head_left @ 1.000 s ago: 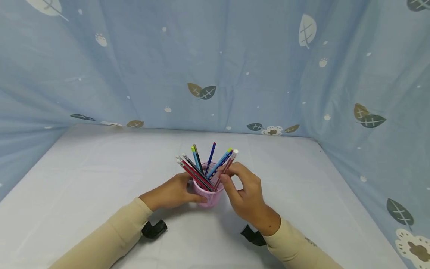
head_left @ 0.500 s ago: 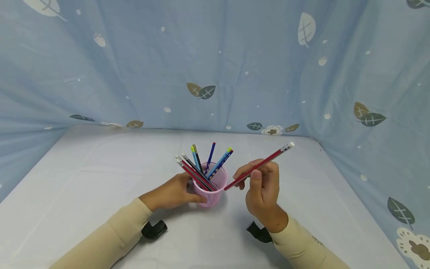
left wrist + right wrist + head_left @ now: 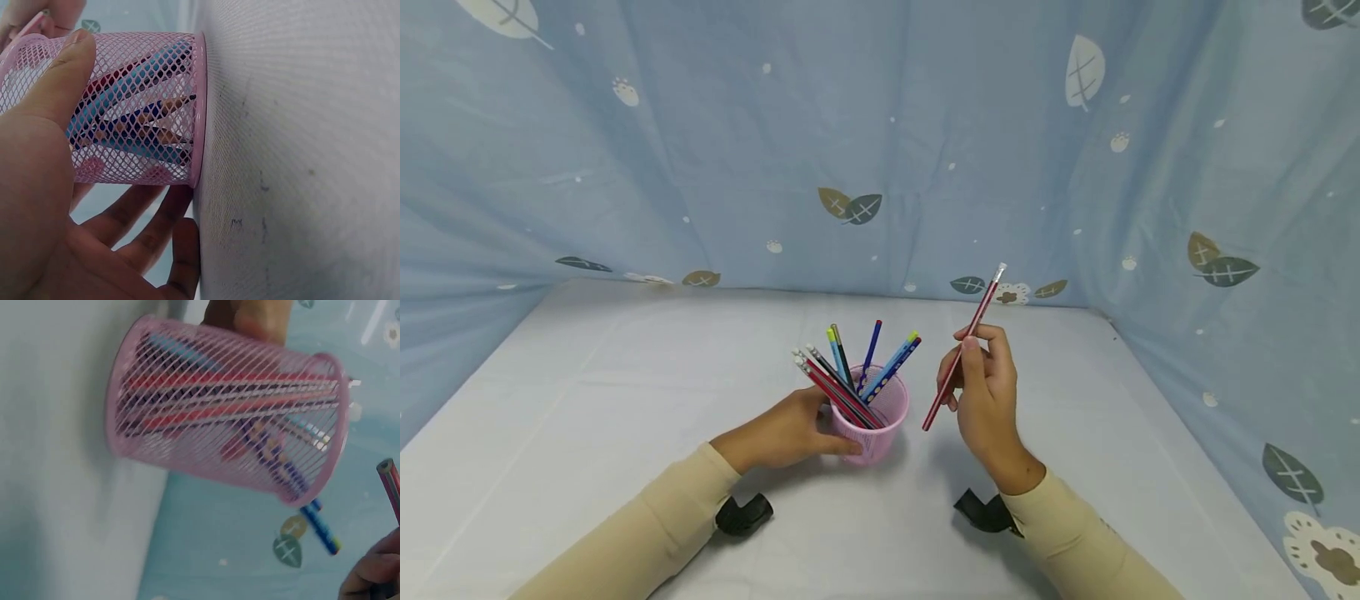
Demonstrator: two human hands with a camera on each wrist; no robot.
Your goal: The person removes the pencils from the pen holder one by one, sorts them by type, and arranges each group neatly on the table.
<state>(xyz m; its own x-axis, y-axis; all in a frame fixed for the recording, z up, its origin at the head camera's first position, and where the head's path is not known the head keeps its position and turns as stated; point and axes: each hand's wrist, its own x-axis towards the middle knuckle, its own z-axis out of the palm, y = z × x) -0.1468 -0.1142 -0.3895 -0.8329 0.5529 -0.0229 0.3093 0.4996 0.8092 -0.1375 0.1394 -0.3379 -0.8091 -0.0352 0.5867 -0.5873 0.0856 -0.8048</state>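
Note:
A pink mesh pencil cup (image 3: 872, 447) stands upright on the white tabletop, several pencils (image 3: 838, 393) leaning inside it. My left hand (image 3: 784, 429) grips the cup from its left side. In the left wrist view the thumb (image 3: 59, 87) lies across the mesh wall, and sharpened pencil tips (image 3: 169, 106) show near the cup's base. To the right of the cup, my right hand (image 3: 988, 396) pinches a red pencil (image 3: 979, 315) in the air, its white eraser end up and tilted right. The pencil's lower end (image 3: 386, 466) looks flat and unsharpened in the right wrist view.
White cloth covers the table (image 3: 647, 358). A blue curtain (image 3: 715, 125) with leaf prints hangs behind and along the sides. Black wrist-mounted pieces (image 3: 745, 513) sit beneath both forearms.
My right hand has drawn the red pencil out of the cup, moved right with it, and turned it more upright. The left hand keeps its hold on the cup.

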